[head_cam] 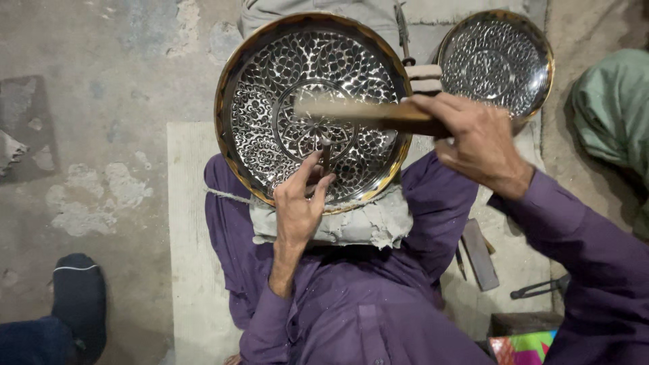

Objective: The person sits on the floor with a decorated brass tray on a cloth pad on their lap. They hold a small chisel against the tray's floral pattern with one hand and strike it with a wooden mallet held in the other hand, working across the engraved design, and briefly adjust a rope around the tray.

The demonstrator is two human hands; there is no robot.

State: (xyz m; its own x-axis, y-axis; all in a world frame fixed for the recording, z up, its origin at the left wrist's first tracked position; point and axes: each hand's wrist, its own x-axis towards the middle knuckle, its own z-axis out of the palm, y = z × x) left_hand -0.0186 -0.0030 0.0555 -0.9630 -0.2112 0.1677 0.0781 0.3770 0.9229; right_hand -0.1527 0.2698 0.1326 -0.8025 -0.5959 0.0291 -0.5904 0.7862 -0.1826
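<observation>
Far left, I am seeing a dark shoe (79, 297) resting on the concrete floor (115, 101), belonging to someone else. Moving in, my left hand (297, 203) is pinching a thin metal chisel (326, 154), its fingers (312, 169) clenched around the shaft, tip pressing on the large engraved plate (312, 108). That plate is sitting tilted on my lap over a pale lump of padding (365, 226), its brass rim framing a dense floral pattern. Above its centre I am holding a wooden hammer (365, 113), blurred, with my right hand (476, 142) wrapped firmly around the handle. Further right, a second, smaller engraved plate (497, 61) is lying on the mat (189, 223). Near my right knee, a flat dark bar (478, 253) is lying on the mat, and green cloth (612, 108) is bunching at the right edge.
</observation>
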